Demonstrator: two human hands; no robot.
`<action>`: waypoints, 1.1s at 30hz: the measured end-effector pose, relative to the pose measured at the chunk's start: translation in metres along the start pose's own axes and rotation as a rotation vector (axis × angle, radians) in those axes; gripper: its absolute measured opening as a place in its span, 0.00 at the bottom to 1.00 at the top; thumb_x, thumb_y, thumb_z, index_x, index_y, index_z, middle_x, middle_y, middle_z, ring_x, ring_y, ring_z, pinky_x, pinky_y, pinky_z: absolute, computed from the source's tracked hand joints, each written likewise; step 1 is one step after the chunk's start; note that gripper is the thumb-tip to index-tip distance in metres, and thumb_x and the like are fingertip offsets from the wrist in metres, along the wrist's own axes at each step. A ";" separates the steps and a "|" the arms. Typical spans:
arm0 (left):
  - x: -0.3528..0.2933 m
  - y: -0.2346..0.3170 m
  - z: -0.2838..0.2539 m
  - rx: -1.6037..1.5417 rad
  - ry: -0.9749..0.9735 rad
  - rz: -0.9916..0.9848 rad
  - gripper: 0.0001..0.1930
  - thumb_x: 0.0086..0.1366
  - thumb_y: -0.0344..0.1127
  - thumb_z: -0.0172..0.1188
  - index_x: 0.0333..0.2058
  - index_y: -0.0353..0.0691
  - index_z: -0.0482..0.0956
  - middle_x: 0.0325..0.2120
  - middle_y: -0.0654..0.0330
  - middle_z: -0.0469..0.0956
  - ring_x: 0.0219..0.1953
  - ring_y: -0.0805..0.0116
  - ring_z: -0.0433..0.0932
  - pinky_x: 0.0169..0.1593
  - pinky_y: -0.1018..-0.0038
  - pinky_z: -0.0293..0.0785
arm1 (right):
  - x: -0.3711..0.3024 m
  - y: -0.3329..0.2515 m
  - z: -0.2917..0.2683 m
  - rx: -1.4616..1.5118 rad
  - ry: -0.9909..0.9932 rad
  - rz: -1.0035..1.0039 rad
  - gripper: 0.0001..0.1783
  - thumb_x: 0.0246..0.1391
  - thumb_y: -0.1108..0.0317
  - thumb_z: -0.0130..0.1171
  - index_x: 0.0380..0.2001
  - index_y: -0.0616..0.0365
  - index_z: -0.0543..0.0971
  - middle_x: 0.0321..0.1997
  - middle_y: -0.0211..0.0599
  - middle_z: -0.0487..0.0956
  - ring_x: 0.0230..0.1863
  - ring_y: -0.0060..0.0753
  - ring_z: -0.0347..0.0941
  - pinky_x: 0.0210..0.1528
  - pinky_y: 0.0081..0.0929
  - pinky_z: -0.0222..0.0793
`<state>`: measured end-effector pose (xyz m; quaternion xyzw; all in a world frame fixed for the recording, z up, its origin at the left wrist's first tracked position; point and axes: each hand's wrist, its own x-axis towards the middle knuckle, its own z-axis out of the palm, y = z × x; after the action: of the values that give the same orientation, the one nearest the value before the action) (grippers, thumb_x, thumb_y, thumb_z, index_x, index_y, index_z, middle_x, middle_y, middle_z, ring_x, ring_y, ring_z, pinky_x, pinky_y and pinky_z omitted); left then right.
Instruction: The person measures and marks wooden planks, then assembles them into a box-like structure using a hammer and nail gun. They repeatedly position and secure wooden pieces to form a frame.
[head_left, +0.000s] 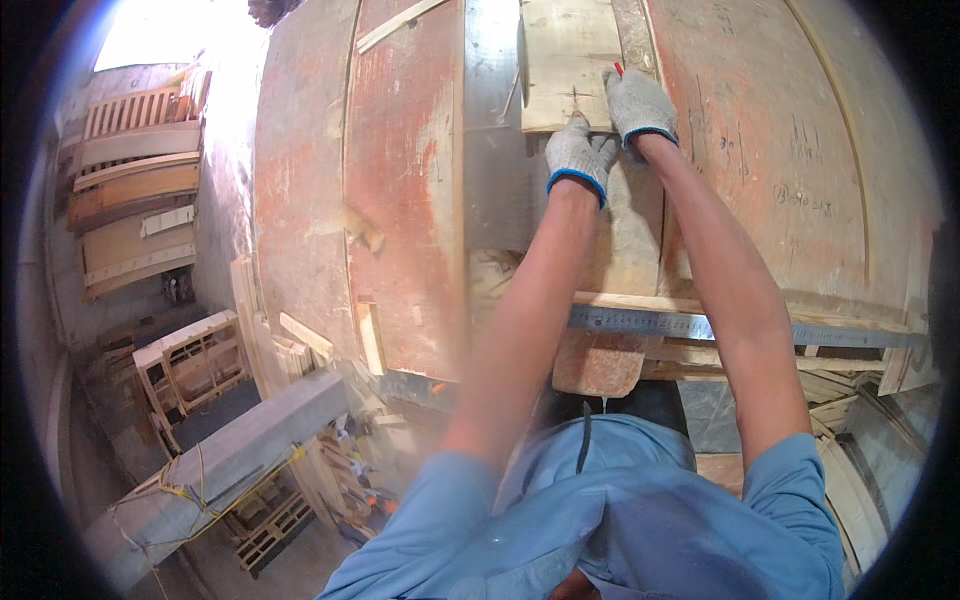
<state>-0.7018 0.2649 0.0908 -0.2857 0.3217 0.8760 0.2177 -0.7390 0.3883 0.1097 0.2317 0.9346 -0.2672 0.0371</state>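
The head view is showing a pale board (568,50) lying at the upper centre of the frame, dark crossed marks showing near its lower edge. The left hand (580,158), gloved in grey with a blue cuff, is resting at that lower edge, one finger pointing up the frame; whether its fingers are pinching the board, I cannot tell. The right hand (642,106), gloved alike, is lying over the board's right side, its fingers clamping on a slim red object (618,69). A worn reddish worktable (405,200) is spreading beneath, a graduated metal strip (640,321) running along its edge at right of centre. Wooden panels (140,200) are standing at upper left.
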 end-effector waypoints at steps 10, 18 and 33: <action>0.043 0.004 -0.004 0.003 -0.036 0.022 0.19 0.77 0.40 0.51 0.61 0.40 0.70 0.55 0.51 0.75 0.54 0.50 0.76 0.55 0.49 0.76 | 0.023 -0.004 0.002 0.077 0.048 -0.035 0.29 0.65 0.46 0.45 0.40 0.60 0.86 0.43 0.58 0.84 0.48 0.63 0.81 0.52 0.56 0.75; 0.073 0.001 -0.029 0.423 -0.164 0.273 0.20 0.76 0.37 0.50 0.62 0.38 0.68 0.57 0.46 0.74 0.58 0.45 0.75 0.60 0.45 0.73 | 0.028 0.008 -0.013 0.213 0.014 -0.057 0.30 0.60 0.44 0.48 0.40 0.62 0.85 0.44 0.62 0.83 0.51 0.68 0.78 0.55 0.54 0.72; -0.164 -0.041 -0.066 0.856 0.051 0.716 0.12 0.73 0.30 0.52 0.50 0.36 0.79 0.44 0.54 0.82 0.48 0.57 0.80 0.47 0.60 0.77 | -0.170 0.201 -0.124 -0.118 -0.116 -0.289 0.18 0.60 0.52 0.56 0.44 0.53 0.81 0.42 0.52 0.83 0.46 0.55 0.80 0.48 0.49 0.74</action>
<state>-0.5335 0.2161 0.1360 -0.0659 0.7310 0.6791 -0.0045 -0.4899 0.5324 0.1517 0.0763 0.9686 -0.2271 0.0657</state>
